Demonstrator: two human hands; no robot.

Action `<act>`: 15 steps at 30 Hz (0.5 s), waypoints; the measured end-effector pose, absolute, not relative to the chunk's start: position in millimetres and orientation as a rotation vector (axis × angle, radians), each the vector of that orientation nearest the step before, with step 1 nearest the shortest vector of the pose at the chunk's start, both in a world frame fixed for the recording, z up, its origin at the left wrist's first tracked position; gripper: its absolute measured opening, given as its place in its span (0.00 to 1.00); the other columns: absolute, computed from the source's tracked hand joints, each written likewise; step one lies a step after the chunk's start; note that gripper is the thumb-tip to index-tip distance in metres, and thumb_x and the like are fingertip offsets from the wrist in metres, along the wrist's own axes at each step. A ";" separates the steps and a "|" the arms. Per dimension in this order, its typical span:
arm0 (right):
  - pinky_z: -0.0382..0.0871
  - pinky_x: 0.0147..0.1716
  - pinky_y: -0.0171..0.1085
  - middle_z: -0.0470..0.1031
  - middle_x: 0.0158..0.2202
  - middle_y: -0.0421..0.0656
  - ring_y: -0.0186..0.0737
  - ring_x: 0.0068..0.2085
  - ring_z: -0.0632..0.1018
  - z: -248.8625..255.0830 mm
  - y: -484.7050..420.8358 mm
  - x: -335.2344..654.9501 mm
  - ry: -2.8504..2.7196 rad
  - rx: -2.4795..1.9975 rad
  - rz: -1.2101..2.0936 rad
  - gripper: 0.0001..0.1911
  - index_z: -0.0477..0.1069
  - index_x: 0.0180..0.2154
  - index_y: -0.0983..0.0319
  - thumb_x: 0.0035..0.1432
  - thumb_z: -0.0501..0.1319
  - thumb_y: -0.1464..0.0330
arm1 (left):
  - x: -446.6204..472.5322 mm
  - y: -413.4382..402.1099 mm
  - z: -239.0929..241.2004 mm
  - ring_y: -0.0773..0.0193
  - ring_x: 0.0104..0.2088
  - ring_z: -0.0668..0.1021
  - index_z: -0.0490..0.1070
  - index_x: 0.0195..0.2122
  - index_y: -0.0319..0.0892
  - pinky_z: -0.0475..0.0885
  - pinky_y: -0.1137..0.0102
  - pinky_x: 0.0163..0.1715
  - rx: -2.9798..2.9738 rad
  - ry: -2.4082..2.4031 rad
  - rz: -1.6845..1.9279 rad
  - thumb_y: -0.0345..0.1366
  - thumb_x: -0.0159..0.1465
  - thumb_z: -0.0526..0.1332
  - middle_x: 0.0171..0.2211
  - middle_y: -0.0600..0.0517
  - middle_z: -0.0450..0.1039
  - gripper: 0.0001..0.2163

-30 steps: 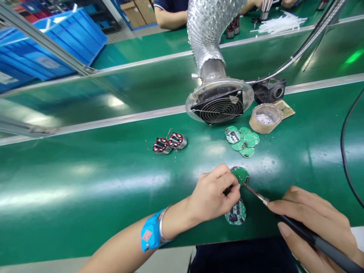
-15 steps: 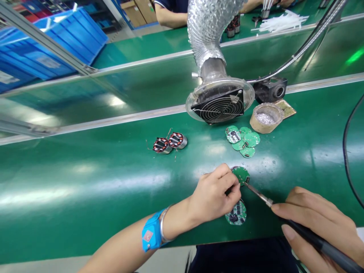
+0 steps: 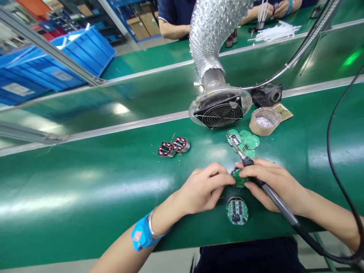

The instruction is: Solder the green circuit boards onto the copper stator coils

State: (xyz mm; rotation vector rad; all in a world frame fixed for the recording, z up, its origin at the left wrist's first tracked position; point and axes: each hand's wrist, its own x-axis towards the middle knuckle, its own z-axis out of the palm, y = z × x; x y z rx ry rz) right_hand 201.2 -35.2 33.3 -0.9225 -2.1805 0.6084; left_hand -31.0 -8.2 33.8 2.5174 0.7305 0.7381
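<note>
My left hand point(image 3: 206, 188) is closed, its fingertips pinching the left edge of a round green circuit board point(image 3: 238, 179). My right hand point(image 3: 274, 184) grips a soldering iron point(image 3: 277, 203), whose metal tip points up and left, away from that board. The thumb and fingers of this same hand also touch the board's right side. What lies under the board is mostly hidden. Just nearer to me stands a motor stator topped with another round circuit board point(image 3: 237, 212), its chips facing up.
Several round green boards point(image 3: 251, 141) lie in a pile beyond my hands, near a round solder pot point(image 3: 263, 121). Two copper-wound stators point(image 3: 173, 147) stand to the left. A fume extractor point(image 3: 222, 110) hangs over the bench. A black cable point(image 3: 331, 151) loops at right. Another person works across.
My right hand has moved left and up to the board, and the iron's tip has swung away from it. My left hand has shifted slightly left, uncovering the nearer stator.
</note>
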 end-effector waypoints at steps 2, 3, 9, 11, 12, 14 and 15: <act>0.75 0.43 0.40 0.77 0.45 0.47 0.40 0.45 0.78 29.8 -31.6 201.4 -2.202 -0.935 0.650 0.16 0.65 0.48 0.59 0.60 0.57 0.78 | -37.4 -3.7 29.2 0.72 0.27 0.72 0.75 0.42 0.47 0.65 0.76 0.25 2.709 0.619 0.674 0.27 0.65 0.54 0.30 0.55 0.70 0.12; 0.75 0.43 0.40 0.77 0.46 0.47 0.40 0.44 0.78 28.4 -31.3 202.0 -2.208 -0.939 0.648 0.16 0.65 0.49 0.59 0.60 0.57 0.78 | -38.5 -2.7 25.9 0.72 0.24 0.70 0.76 0.41 0.48 0.63 0.76 0.23 2.758 0.563 0.672 0.29 0.66 0.55 0.28 0.56 0.69 0.11; 0.75 0.44 0.42 0.77 0.47 0.47 0.42 0.45 0.78 21.9 -34.0 204.8 -2.211 -0.958 0.603 0.17 0.65 0.50 0.59 0.60 0.57 0.76 | -24.5 -5.9 19.3 0.74 0.23 0.68 0.79 0.35 0.45 0.65 0.77 0.24 2.293 0.552 0.708 0.36 0.66 0.60 0.28 0.54 0.66 0.07; 0.75 0.44 0.43 0.78 0.45 0.46 0.42 0.44 0.78 21.6 -33.7 204.6 -2.204 -0.984 0.622 0.17 0.65 0.50 0.59 0.59 0.58 0.76 | -16.5 -6.3 24.6 0.74 0.22 0.68 0.78 0.34 0.41 0.66 0.77 0.24 1.985 0.655 0.690 0.37 0.63 0.63 0.28 0.54 0.65 0.07; 0.75 0.44 0.42 0.78 0.44 0.45 0.42 0.44 0.78 22.5 -33.3 204.4 -2.195 -0.996 0.638 0.18 0.65 0.50 0.58 0.58 0.58 0.77 | -12.6 -5.9 27.6 0.74 0.22 0.67 0.77 0.32 0.39 0.66 0.77 0.23 1.854 0.718 0.678 0.37 0.62 0.64 0.27 0.54 0.65 0.06; 0.74 0.44 0.42 0.78 0.43 0.44 0.42 0.44 0.78 26.5 -32.2 203.9 -2.164 -1.015 0.676 0.20 0.65 0.50 0.58 0.56 0.59 0.77 | -5.5 -3.8 32.7 0.75 0.21 0.64 0.75 0.29 0.38 0.64 0.77 0.21 1.660 0.826 0.627 0.35 0.60 0.65 0.26 0.55 0.64 0.06; 0.74 0.43 0.41 0.77 0.43 0.44 0.42 0.44 0.77 29.4 -31.5 203.5 -2.137 -1.019 0.694 0.21 0.65 0.51 0.58 0.56 0.59 0.77 | -2.6 -2.4 34.5 0.75 0.21 0.64 0.74 0.27 0.37 0.62 0.78 0.20 1.586 0.859 0.591 0.34 0.59 0.65 0.26 0.55 0.63 0.06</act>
